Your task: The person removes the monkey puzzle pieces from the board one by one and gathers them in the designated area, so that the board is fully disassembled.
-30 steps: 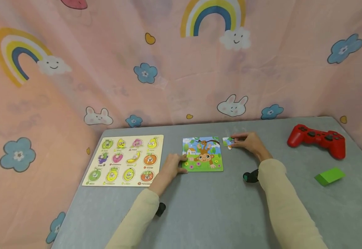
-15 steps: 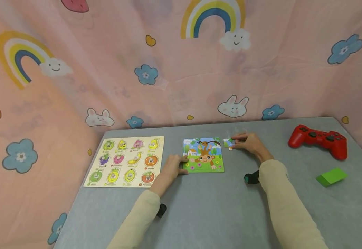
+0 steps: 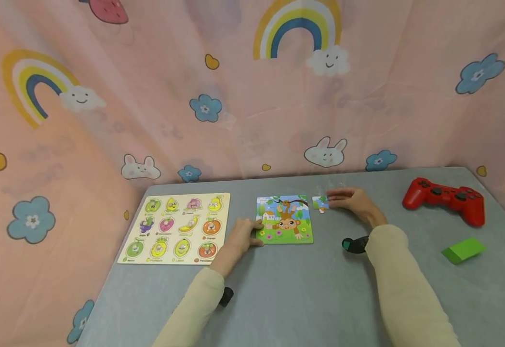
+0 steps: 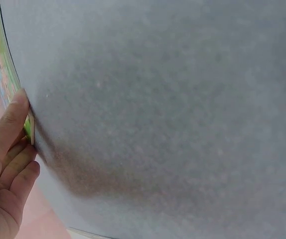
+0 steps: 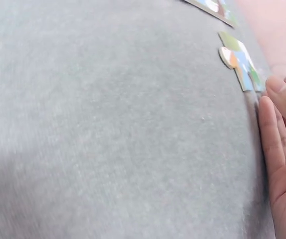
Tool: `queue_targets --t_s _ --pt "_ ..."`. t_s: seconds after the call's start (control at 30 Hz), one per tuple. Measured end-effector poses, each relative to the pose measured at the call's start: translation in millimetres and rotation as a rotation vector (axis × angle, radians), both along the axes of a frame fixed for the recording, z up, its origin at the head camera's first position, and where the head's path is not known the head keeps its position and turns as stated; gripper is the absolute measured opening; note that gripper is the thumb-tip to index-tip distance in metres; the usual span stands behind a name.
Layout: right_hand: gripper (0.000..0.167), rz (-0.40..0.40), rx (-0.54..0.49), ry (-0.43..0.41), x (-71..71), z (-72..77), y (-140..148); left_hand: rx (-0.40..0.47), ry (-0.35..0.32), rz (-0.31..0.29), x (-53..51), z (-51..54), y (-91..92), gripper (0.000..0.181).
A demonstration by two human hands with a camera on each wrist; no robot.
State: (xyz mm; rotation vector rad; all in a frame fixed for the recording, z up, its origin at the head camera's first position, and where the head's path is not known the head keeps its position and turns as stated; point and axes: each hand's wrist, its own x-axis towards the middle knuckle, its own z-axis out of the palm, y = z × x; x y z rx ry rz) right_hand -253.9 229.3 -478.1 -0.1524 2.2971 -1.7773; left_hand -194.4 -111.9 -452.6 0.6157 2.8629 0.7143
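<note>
Puzzle piece (image 3: 320, 202) could skid if the right grip (image 3: 355, 202), empty beside it, bumps it, while the left grip (image 3: 239, 237) pinches the monkey puzzle (image 3: 285, 222).

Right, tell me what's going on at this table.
A person's left grip holds the monkey puzzle near its front left corner. Their right grip is at the right end of a loose puzzle piece; whether they touch is hard to tell. A fruit board lies to the left, and a red controller and green block sit farther right.
</note>
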Motion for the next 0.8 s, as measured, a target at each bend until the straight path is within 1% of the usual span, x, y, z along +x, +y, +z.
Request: queue_targets --t_s 0.13,0.27,0.43,0.57,0.8 --pt "0.052 0.024 -0.060 -0.016 3.1 4.4 2.0 0.000 -0.010 0.002 -0.8 1.4 0.6 0.049" --pt "0.051 0.020 -0.063 -0.016 4.1 9.4 -0.5 0.004 0.001 -0.010 -1.7 3.5 0.4 0.050" --pt "0.049 0.002 -0.051 -0.008 3.0 12.7 -10.1 0.009 0.015 -0.020 -0.8 5.2 -0.6 0.050" --pt "0.049 0.011 -0.046 0.005 1.8 13.4 -20.3 0.008 0.023 -0.020 -0.7 4.3 -0.6 0.050" --pt "0.046 0.030 -0.076 -0.014 3.3 12.5 -40.2 -0.012 0.027 -0.018 0.6 0.2 0.3 0.050"
